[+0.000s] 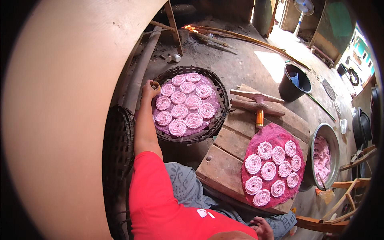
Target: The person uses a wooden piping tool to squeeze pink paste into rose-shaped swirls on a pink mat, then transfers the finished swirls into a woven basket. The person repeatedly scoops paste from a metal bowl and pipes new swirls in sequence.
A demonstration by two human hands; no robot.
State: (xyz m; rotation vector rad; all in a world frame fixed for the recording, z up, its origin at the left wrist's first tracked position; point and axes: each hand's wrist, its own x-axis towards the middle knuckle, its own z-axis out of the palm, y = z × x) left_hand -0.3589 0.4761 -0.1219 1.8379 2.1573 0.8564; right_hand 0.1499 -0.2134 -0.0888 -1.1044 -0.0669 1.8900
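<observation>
Tan piece (157, 87), small and rounded: I see the left hand (149, 91) gripping it at the left rim of the woven basket (185, 139), where pink swirls (180, 111) lie. From my remote view I cannot tell whether the curled right hand (262, 227) holds anything. Rightward, a wooden table (225, 165) bears further swirls (268, 171) beside a metal basin (326, 130).

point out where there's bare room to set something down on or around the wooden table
Bare planks show on the left part of the wooden table, bordered by the pink mat and the wooden-handled tool. Beyond it, bare floor lies between the woven basket and black bucket. Crowded: mat and basket, both largely filled with pink swirls.
</observation>
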